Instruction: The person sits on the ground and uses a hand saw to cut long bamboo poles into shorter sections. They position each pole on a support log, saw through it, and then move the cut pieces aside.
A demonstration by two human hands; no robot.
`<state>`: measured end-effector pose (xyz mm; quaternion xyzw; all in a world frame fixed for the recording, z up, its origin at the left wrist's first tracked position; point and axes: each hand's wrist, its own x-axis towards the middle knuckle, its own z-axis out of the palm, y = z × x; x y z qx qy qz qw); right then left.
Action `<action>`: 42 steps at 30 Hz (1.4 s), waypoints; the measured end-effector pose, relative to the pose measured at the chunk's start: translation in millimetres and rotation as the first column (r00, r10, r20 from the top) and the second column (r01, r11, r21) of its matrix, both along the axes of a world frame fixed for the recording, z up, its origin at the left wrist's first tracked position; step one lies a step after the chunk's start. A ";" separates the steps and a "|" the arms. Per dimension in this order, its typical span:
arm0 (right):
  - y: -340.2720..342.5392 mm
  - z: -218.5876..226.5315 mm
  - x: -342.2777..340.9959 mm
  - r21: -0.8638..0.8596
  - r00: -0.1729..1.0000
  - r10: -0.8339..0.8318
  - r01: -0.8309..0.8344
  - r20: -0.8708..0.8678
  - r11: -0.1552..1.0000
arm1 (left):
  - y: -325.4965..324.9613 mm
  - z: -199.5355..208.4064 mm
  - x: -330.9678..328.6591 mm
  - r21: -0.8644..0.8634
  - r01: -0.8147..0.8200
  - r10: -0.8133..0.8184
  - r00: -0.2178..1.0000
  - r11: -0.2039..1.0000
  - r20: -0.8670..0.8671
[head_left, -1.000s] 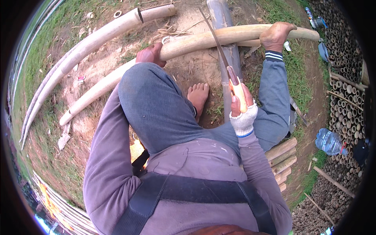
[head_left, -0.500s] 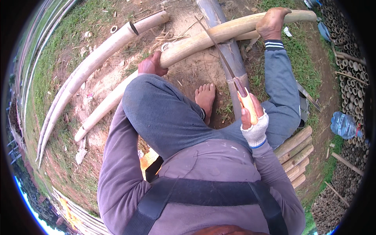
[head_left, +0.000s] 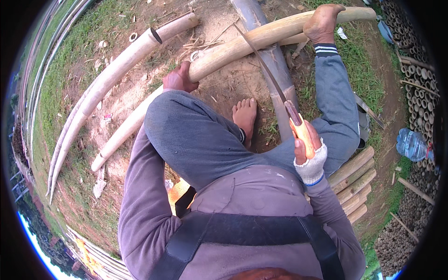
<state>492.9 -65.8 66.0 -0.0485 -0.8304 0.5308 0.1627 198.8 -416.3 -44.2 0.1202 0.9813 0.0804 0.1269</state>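
Observation:
A long pale bamboo pole runs from the lower left to the upper right, resting across a thicker grey bamboo log. My left hand is closed round the pole beside my bent knee. The bare right foot presses on the pole near its far right end. In my right hand, which wears a white fingerless glove, is the orange wooden handle of a handsaw. The saw's narrow dark blade crosses the pole just left of the log. Whether its teeth sit in a cut is too small to tell.
Two more bamboo poles lie to the left. Cut bamboo pieces are piled by my right hip. Stacks of bamboo line the right side, with a clear plastic bottle before them. Sawdust and scraps cover the ground ahead.
My right hand has drawn the saw back a little, down and to the right along the blade's line. My left hand still grips the pole at the same place.

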 end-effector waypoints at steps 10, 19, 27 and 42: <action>-24.9 -11.4 -109.6 0.249 0.994 0.029 -0.001 -0.108 0.968 | -0.2 5.9 4.6 0.043 0.004 -0.005 1.000 0.999 0.029; -13.0 -20.7 -63.9 0.108 0.995 0.029 -0.019 -0.091 0.994 | -5.0 7.6 1.7 0.047 -0.015 0.013 0.999 0.999 0.041; -18.8 -9.5 -102.4 0.155 0.989 0.068 -0.047 -0.133 0.987 | -0.9 8.8 -5.9 0.096 0.032 -0.034 0.999 0.995 0.023; -20.7 -3.9 -145.9 0.214 0.990 0.053 -0.024 -0.128 0.976 | 12.6 -5.1 -13.7 0.091 0.063 -0.065 0.998 0.994 0.021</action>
